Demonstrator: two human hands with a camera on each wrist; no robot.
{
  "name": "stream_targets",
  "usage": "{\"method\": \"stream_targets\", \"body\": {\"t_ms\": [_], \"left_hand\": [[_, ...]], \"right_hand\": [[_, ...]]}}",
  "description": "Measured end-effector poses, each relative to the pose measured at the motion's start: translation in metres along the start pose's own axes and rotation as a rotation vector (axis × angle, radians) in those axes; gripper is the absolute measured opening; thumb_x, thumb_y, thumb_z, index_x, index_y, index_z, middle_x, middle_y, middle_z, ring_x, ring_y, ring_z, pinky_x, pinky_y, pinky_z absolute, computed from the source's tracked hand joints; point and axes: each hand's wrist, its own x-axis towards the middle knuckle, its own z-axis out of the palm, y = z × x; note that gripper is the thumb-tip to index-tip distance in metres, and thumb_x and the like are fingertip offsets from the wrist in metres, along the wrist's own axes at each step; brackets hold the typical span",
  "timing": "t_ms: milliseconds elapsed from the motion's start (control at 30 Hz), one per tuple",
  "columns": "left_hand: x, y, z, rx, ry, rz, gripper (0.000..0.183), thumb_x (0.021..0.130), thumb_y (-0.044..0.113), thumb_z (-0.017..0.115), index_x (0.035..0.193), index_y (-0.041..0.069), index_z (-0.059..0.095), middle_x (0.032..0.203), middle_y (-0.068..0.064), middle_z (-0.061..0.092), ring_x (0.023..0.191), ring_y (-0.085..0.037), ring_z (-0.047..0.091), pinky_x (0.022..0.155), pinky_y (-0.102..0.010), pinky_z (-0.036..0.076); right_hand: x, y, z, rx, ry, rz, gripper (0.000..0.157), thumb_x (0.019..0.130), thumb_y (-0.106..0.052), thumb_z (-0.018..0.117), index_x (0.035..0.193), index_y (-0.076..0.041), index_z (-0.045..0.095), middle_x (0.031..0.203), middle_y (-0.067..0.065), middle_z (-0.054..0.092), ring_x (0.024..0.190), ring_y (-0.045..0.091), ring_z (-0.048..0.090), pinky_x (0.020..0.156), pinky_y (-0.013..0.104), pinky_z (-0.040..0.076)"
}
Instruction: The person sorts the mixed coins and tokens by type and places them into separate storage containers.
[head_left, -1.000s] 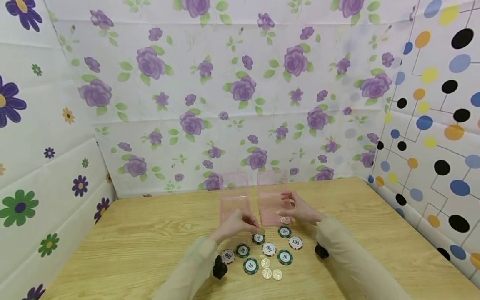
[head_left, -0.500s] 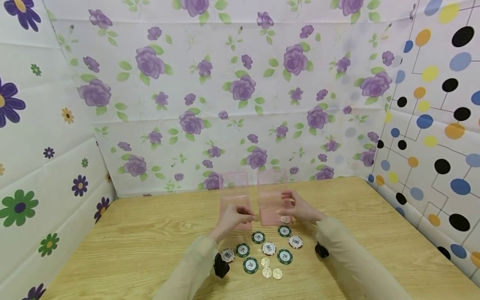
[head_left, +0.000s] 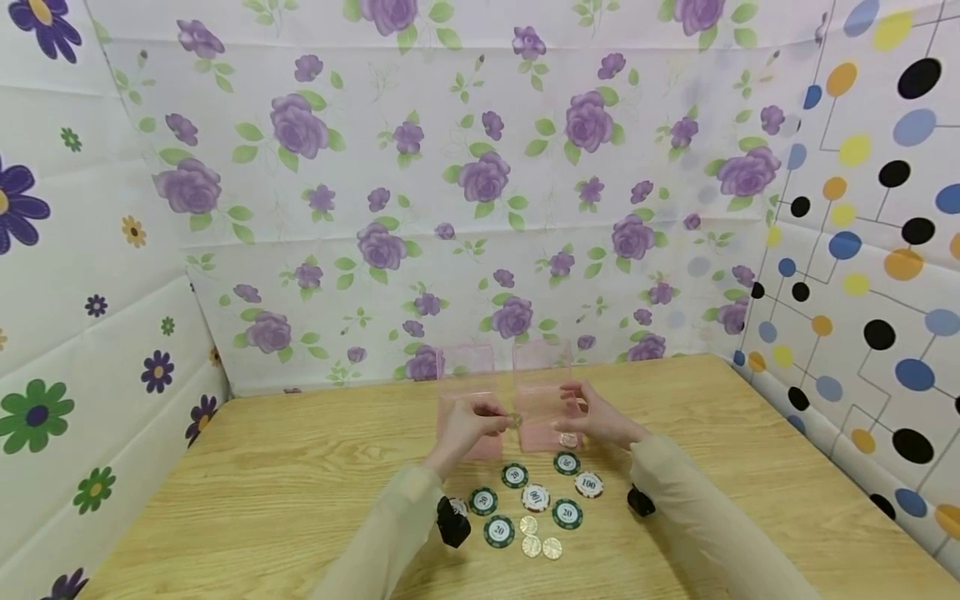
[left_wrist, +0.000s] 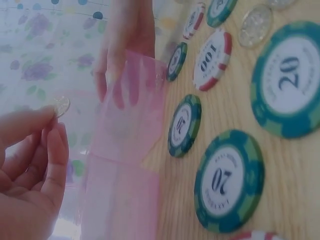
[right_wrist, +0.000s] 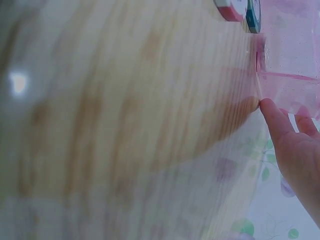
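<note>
My left hand (head_left: 465, 427) pinches a small gold coin (left_wrist: 62, 105) between thumb and fingertips. It holds the coin up near the gap between two pink see-through boxes with raised lids. The left box (head_left: 480, 450) stands behind and below that hand. At the right box (head_left: 536, 435), my right hand (head_left: 603, 417) rests with spread, relaxed fingers along its right side. A fingertip (right_wrist: 266, 104) touches the box wall in the right wrist view. Gold coins (head_left: 567, 439) show at that box's front right corner, apparently inside; how many is unclear.
Green-edged 20 chips (head_left: 498, 531) and red-edged 100 chips (head_left: 536, 498) lie scattered in front of the boxes. Three gold coins (head_left: 531, 546) lie nearest to me on the wooden table (head_left: 300, 483). Patterned cloth walls (head_left: 420, 208) enclose the back and sides.
My left hand has lifted a gold coin from beside a 20 chip, moved back over the left box's front, then shifted slightly right toward the right box. The right hand has stayed put.
</note>
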Motion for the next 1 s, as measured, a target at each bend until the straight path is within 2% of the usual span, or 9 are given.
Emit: {"method": "stream_targets", "body": {"t_ms": [100, 133, 267, 367, 533, 767, 933, 1000], "left_hand": [[0.006, -0.005, 0.003, -0.017, 0.013, -0.051, 0.023, 0.057, 0.031, 0.059, 0.071, 0.013, 0.056, 0.064, -0.002, 0.053, 0.054, -0.013, 0.049, 0.046, -0.024, 0.039], [0.013, -0.02, 0.004, -0.021, 0.024, -0.07, 0.027, 0.054, 0.035, 0.059, 0.071, 0.015, 0.056, 0.065, -0.001, 0.053, 0.055, -0.013, 0.049, 0.046, -0.025, 0.039], [0.021, -0.023, 0.009, -0.083, 0.064, -0.158, 0.031, 0.05, 0.036, 0.061, 0.071, 0.014, 0.056, 0.067, -0.002, 0.053, 0.056, -0.015, 0.05, 0.047, -0.027, 0.039], [0.024, -0.02, 0.014, -0.123, 0.094, -0.195, 0.034, 0.048, 0.035, 0.063, 0.072, 0.012, 0.056, 0.068, -0.004, 0.053, 0.057, -0.015, 0.05, 0.048, -0.026, 0.039], [0.029, -0.013, 0.023, -0.163, 0.127, -0.226, 0.036, 0.046, 0.035, 0.064, 0.072, 0.011, 0.056, 0.069, -0.005, 0.053, 0.057, -0.016, 0.05, 0.049, -0.026, 0.039], [0.033, -0.004, 0.029, -0.194, 0.108, -0.232, 0.037, 0.049, 0.036, 0.061, 0.075, 0.01, 0.055, 0.072, -0.005, 0.052, 0.061, -0.015, 0.05, 0.053, -0.026, 0.039], [0.037, -0.01, 0.035, -0.186, 0.12, -0.225, 0.037, 0.049, 0.038, 0.06, 0.074, 0.011, 0.055, 0.072, -0.004, 0.052, 0.062, -0.014, 0.05, 0.053, -0.025, 0.039], [0.04, -0.014, 0.038, -0.168, 0.144, -0.223, 0.037, 0.047, 0.039, 0.061, 0.073, 0.012, 0.055, 0.07, -0.003, 0.052, 0.059, -0.014, 0.05, 0.051, -0.025, 0.039]], "right_hand": [[0.001, 0.003, 0.0, 0.003, 0.004, 0.007, 0.067, 0.058, -0.026, 0.059, 0.11, -0.016, 0.019, 0.106, 0.005, 0.024, 0.098, 0.027, 0.019, 0.076, 0.039, 0.019], [0.002, 0.003, 0.0, 0.011, 0.005, 0.009, 0.067, 0.058, -0.026, 0.06, 0.11, -0.016, 0.019, 0.106, 0.004, 0.024, 0.099, 0.026, 0.019, 0.076, 0.038, 0.019], [0.001, 0.004, 0.0, 0.011, -0.003, 0.0, 0.067, 0.058, -0.026, 0.06, 0.11, -0.018, 0.019, 0.107, 0.005, 0.024, 0.098, 0.024, 0.02, 0.076, 0.036, 0.021], [0.001, 0.006, 0.0, 0.006, -0.006, -0.006, 0.066, 0.058, -0.027, 0.059, 0.11, -0.021, 0.019, 0.106, 0.004, 0.025, 0.098, 0.024, 0.022, 0.075, 0.037, 0.021], [0.003, 0.013, -0.001, -0.005, -0.01, -0.031, 0.065, 0.06, -0.027, 0.058, 0.111, -0.021, 0.017, 0.106, 0.004, 0.025, 0.098, 0.028, 0.021, 0.074, 0.04, 0.022], [0.001, 0.005, 0.001, -0.014, 0.006, 0.006, 0.065, 0.059, -0.027, 0.059, 0.11, -0.018, 0.019, 0.107, 0.006, 0.025, 0.097, 0.032, 0.021, 0.075, 0.037, 0.022], [-0.001, -0.003, 0.002, -0.002, 0.005, 0.01, 0.065, 0.06, -0.025, 0.058, 0.11, -0.014, 0.018, 0.107, 0.009, 0.023, 0.096, 0.034, 0.02, 0.075, 0.038, 0.022], [-0.001, -0.005, 0.002, 0.0, 0.009, 0.013, 0.064, 0.061, -0.025, 0.058, 0.11, -0.014, 0.018, 0.106, 0.008, 0.023, 0.096, 0.034, 0.02, 0.075, 0.038, 0.022]]}}
